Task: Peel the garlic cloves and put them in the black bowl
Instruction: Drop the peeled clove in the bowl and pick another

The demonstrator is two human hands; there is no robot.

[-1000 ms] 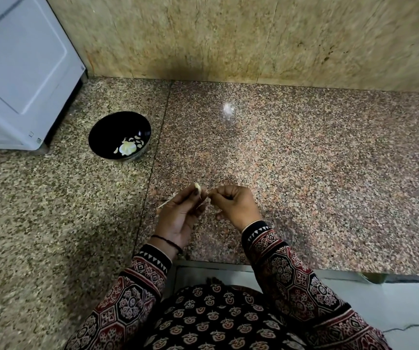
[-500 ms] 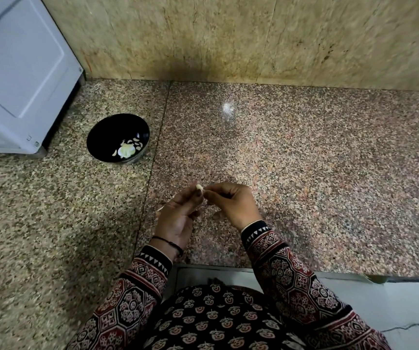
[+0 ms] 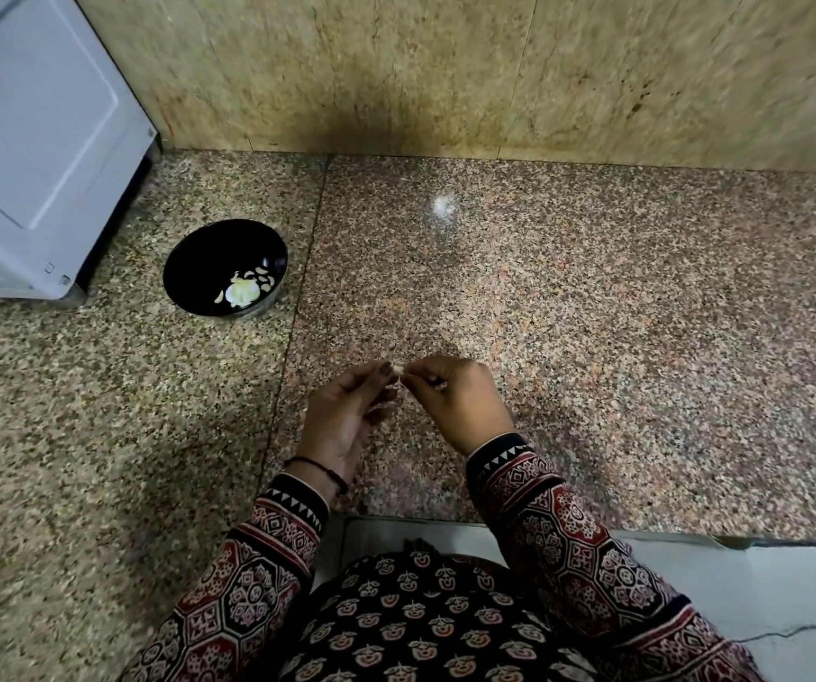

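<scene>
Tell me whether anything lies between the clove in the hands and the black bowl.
Nothing visible does. The garlic clove is pinched between the left hand and the right hand. The black bowl stands farther off to the left, with only counter between them. The white appliance stands beyond the bowl, off that path.

One head-worn camera — looking steeply down at the counter (image 3: pixel 593 337), wall beyond.
</scene>
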